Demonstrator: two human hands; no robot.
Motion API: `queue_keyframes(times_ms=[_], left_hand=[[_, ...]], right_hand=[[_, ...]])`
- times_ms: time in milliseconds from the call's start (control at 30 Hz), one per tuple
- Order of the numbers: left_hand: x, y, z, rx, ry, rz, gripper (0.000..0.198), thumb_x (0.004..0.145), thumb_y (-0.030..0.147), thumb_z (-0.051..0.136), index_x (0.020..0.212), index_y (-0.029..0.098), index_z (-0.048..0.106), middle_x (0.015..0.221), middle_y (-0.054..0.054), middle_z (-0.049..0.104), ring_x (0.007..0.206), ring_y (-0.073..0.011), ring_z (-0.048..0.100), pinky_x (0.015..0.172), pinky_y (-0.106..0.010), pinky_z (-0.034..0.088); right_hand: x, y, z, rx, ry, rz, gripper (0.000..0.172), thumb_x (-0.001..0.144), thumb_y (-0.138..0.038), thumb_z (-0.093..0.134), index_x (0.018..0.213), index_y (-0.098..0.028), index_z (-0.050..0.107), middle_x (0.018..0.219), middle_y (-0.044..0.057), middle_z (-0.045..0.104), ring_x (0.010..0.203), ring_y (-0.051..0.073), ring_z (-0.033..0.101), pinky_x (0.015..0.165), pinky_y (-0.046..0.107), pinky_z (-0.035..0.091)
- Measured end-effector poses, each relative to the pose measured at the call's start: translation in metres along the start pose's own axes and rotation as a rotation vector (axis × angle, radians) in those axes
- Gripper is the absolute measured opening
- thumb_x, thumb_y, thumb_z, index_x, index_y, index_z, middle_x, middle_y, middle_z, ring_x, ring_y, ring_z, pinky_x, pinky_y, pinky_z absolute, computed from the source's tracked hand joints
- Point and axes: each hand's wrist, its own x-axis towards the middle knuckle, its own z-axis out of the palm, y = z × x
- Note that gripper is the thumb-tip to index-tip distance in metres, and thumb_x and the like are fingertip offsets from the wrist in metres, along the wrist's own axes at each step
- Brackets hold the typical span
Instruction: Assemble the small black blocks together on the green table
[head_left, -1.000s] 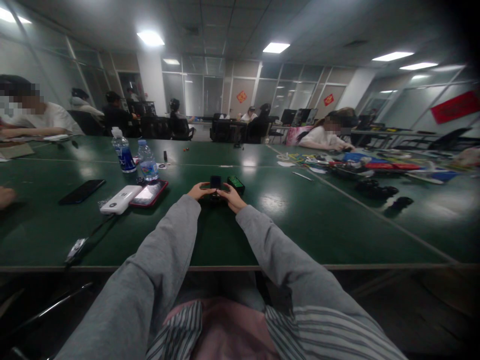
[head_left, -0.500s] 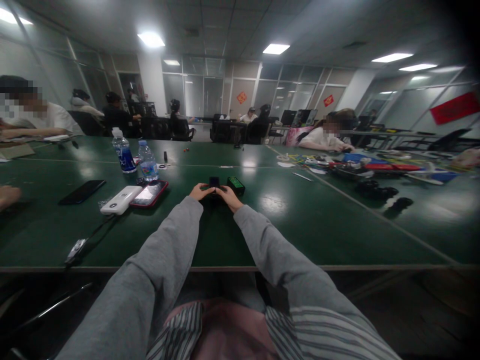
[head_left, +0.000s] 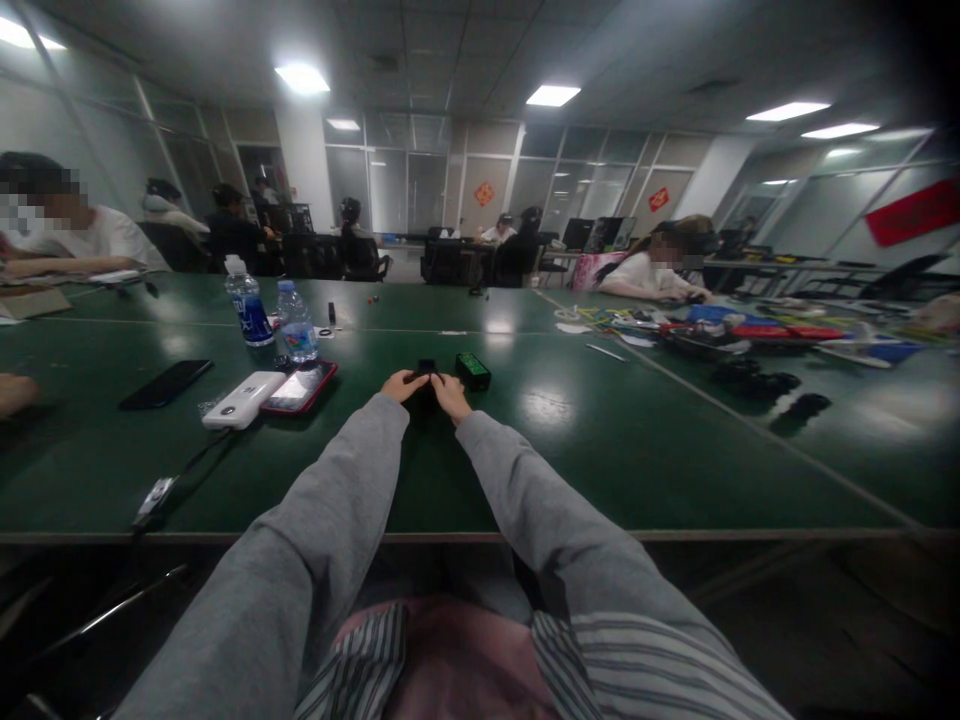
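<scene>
Over the green table (head_left: 525,460), both hands hold one small black object with a squarish top (head_left: 426,366). Its exact kind is too dark and small to make out. The fingers of my left hand (head_left: 401,386) are closed on its left side. My right hand (head_left: 450,396) grips it from the right, thumb and fingers pressed together. Just right of the right hand lies a small black box with a bright green top (head_left: 473,370), apart from the fingers. The underside of the held object is hidden in shadow.
To the left are a red-edged phone (head_left: 301,387), a white power bank (head_left: 244,399) with a cable, a black phone (head_left: 166,384) and two water bottles (head_left: 298,325). A pen (head_left: 605,353) and a pile of cables and tools (head_left: 739,330) lie right. People sit around.
The squarish top of the black object stood higher before and now appears lower and flatter. My right hand has shifted slightly left, closer to my left hand.
</scene>
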Motion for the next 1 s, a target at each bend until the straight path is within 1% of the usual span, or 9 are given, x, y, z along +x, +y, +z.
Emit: queue_keyframes(times_ms=[100, 233, 333, 433, 567, 667, 733, 900, 1000], left_hand=[[-0.002, 0.002, 0.001, 0.028, 0.047, 0.026, 0.057, 0.07, 0.049, 0.065, 0.116, 0.015, 0.056, 0.12, -0.013, 0.057, 0.112, -0.0231, 0.052, 0.096, -0.034, 0.038], [-0.008, 0.008, 0.001, 0.109, 0.101, 0.145, 0.063, 0.07, 0.05, 0.064, 0.125, 0.022, 0.05, 0.137, -0.012, 0.04, 0.125, -0.0238, 0.04, 0.104, -0.037, 0.03], [-0.016, 0.013, 0.001, 0.216, 0.058, 0.259, 0.072, 0.065, 0.054, 0.067, 0.128, 0.027, 0.047, 0.142, -0.008, 0.033, 0.131, -0.027, 0.031, 0.107, -0.042, 0.025], [-0.024, 0.016, 0.001, 0.356, -0.023, 0.362, 0.077, 0.059, 0.057, 0.07, 0.128, 0.031, 0.047, 0.144, -0.005, 0.031, 0.132, -0.0309, 0.027, 0.107, -0.047, 0.023], [-0.026, 0.012, 0.001, 0.509, -0.072, 0.421, 0.075, 0.064, 0.06, 0.064, 0.132, 0.035, 0.043, 0.145, -0.002, 0.033, 0.131, -0.0312, 0.026, 0.106, -0.051, 0.023], [-0.024, 0.007, -0.002, 0.583, -0.047, 0.42, 0.073, 0.069, 0.058, 0.061, 0.134, 0.035, 0.039, 0.147, 0.0, 0.029, 0.131, -0.0296, 0.027, 0.105, -0.05, 0.025], [-0.022, 0.004, -0.004, 0.619, -0.025, 0.425, 0.072, 0.071, 0.057, 0.06, 0.135, 0.035, 0.037, 0.148, 0.0, 0.027, 0.132, -0.0287, 0.027, 0.105, -0.048, 0.027], [-0.019, -0.002, -0.01, 0.648, 0.004, 0.432, 0.071, 0.073, 0.057, 0.057, 0.136, 0.033, 0.036, 0.148, -0.001, 0.027, 0.131, -0.0285, 0.029, 0.105, -0.047, 0.029], [-0.017, -0.003, -0.011, 0.644, 0.005, 0.435, 0.071, 0.073, 0.056, 0.058, 0.136, 0.033, 0.036, 0.148, -0.002, 0.027, 0.132, -0.0288, 0.029, 0.105, -0.048, 0.029]], right_hand=[[0.001, 0.0, 0.003, -0.013, 0.09, 0.107, 0.04, 0.088, -0.048, 0.036, 0.11, -0.023, 0.059, 0.109, 0.009, 0.059, 0.116, 0.024, 0.046, 0.106, 0.047, 0.026], [-0.002, -0.006, -0.007, -0.062, 0.226, -0.039, 0.04, 0.091, -0.039, 0.028, 0.114, -0.021, 0.055, 0.113, 0.008, 0.057, 0.113, 0.02, 0.046, 0.105, 0.043, 0.029], [-0.004, -0.007, -0.029, -0.212, 0.359, -0.148, 0.041, 0.089, -0.036, 0.031, 0.122, -0.018, 0.049, 0.123, 0.011, 0.05, 0.12, 0.023, 0.038, 0.106, 0.044, 0.025], [-0.005, 0.006, -0.05, -0.311, 0.415, -0.142, 0.055, 0.082, -0.041, 0.047, 0.129, -0.013, 0.04, 0.134, 0.016, 0.038, 0.129, 0.029, 0.025, 0.108, 0.05, 0.018], [-0.002, 0.033, -0.059, -0.35, 0.409, 0.062, 0.072, 0.072, -0.044, 0.06, 0.127, -0.006, 0.035, 0.134, 0.025, 0.034, 0.129, 0.034, 0.025, 0.105, 0.055, 0.019], [0.0, 0.041, -0.06, -0.432, 0.341, 0.241, 0.061, 0.074, -0.042, 0.059, 0.12, -0.007, 0.041, 0.122, 0.022, 0.047, 0.119, 0.03, 0.041, 0.099, 0.047, 0.032], [0.0, 0.039, -0.06, -0.488, 0.292, 0.294, 0.052, 0.077, -0.038, 0.055, 0.119, -0.009, 0.042, 0.113, 0.017, 0.053, 0.107, 0.026, 0.05, 0.092, 0.039, 0.039], [-0.008, 0.025, -0.058, -0.773, 0.291, 0.128, 0.05, 0.077, -0.022, 0.053, 0.124, -0.013, 0.039, 0.117, 0.016, 0.048, 0.108, 0.024, 0.047, 0.091, 0.037, 0.037], [-0.011, 0.022, -0.054, -0.844, 0.259, 0.1, 0.055, 0.077, -0.03, 0.057, 0.126, -0.015, 0.037, 0.121, 0.018, 0.043, 0.112, 0.028, 0.041, 0.089, 0.041, 0.038]])
